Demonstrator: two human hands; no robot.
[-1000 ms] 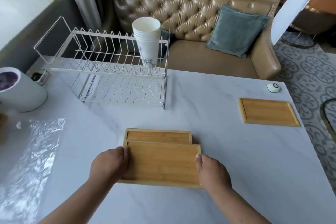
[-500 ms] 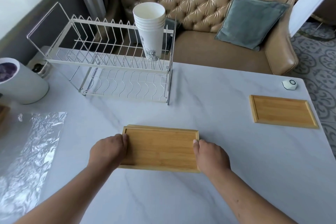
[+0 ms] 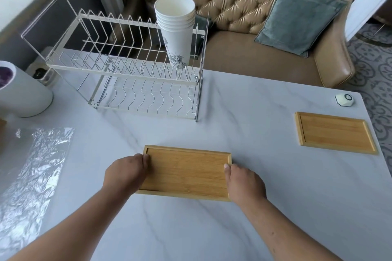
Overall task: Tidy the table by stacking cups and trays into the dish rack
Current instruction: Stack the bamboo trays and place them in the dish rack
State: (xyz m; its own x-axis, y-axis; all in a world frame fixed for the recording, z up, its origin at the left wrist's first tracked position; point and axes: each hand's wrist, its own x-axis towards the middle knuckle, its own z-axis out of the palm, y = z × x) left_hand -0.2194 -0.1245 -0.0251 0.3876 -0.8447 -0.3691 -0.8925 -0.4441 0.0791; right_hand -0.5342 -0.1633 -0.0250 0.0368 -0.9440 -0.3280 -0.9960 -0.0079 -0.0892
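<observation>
Two bamboo trays (image 3: 186, 172) lie stacked flush on the marble table, near the front middle. My left hand (image 3: 125, 172) grips the stack's left short edge and my right hand (image 3: 244, 182) grips its right short edge. A third bamboo tray (image 3: 334, 132) lies flat near the table's right edge. The white wire dish rack (image 3: 131, 70) stands at the back left, two tiers high. A stack of white paper cups (image 3: 177, 29) stands upright at the right end of its upper tier.
A white cylindrical container (image 3: 19, 89) stands at the far left. Crumpled clear plastic film (image 3: 31, 174) lies on the left of the table. A small white hexagonal device (image 3: 344, 99) sits at the back right corner. A tufted leather sofa with a grey-blue cushion (image 3: 297, 19) is behind the table.
The upper tray, offset toward me a second ago, has slid forward so the two trays now line up as one stack. Both hands stayed on the short edges.
</observation>
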